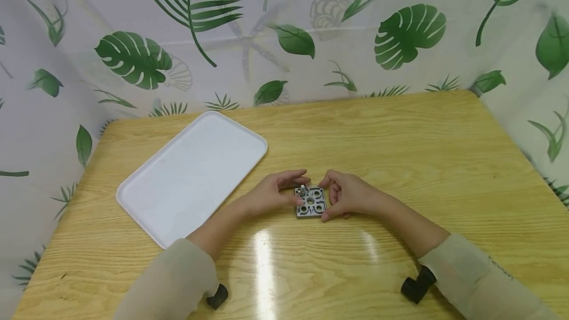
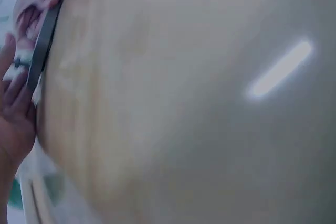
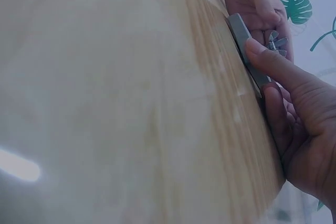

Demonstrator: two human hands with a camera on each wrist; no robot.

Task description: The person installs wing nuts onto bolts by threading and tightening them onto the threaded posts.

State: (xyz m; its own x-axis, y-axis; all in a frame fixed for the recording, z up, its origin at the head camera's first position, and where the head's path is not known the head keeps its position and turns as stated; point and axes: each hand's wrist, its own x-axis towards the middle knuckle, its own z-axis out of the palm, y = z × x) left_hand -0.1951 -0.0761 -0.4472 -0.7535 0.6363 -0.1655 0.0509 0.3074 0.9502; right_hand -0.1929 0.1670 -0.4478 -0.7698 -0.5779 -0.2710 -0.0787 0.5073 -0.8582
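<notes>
A square grey metal plate (image 1: 310,209) with several round holes lies on the wooden table in the head view. At its far left corner a small bolt with a wing nut (image 1: 303,191) stands upright; its wings (image 3: 273,37) show in the right wrist view. My right hand (image 1: 351,194) pinches the plate's right side between thumb and fingers. My left hand (image 1: 277,191) is at the left side, its thumb touching the plate's edge and its fingers stretched loosely behind the bolt. In the left wrist view, the metal plate (image 2: 44,40) appears edge-on between both hands.
A white rectangular tray (image 1: 195,172) lies slantwise on the left of the wooden table (image 1: 400,137), partly behind my left forearm. Leaf-patterned cloth (image 1: 338,58) hangs along the back and sides. Black wrist mounts (image 1: 418,285) hang below both sleeves.
</notes>
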